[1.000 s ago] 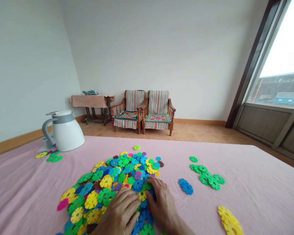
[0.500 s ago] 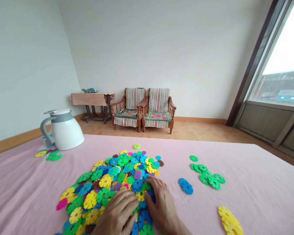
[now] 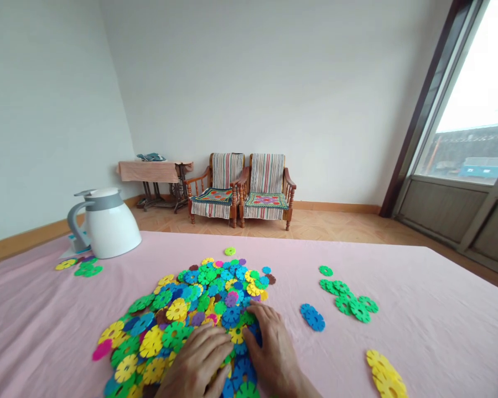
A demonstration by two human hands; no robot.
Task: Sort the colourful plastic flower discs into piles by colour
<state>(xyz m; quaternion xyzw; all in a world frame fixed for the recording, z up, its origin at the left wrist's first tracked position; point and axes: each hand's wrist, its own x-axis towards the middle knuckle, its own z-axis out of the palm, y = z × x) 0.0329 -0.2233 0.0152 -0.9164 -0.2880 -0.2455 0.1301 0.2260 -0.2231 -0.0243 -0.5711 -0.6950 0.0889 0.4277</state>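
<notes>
While the left hand (image 3: 199, 362) lies over the near part of the pile of notched discs (image 3: 176, 310), its grip untellable, the right hand (image 3: 273, 345) spreads open rightward; they look light, stiff, slippery, best pinched by rims.

Pink cloth (image 3: 340, 354) offers passage from the right grip (image 3: 271, 347) to the green discs (image 3: 357, 315), around intervening blue discs (image 3: 312, 317).

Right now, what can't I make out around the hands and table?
All in the head view:
- Discs under the left hand: hidden by it; any grip is unclear.
- Discs under the right hand: covered by its palm.
- Pile: lower layers hidden by upper discs; near end cut by the bottom edge.
- Yellow discs: cut by the bottom edge.
- Item behind the jug: mostly blocked by it.
</notes>
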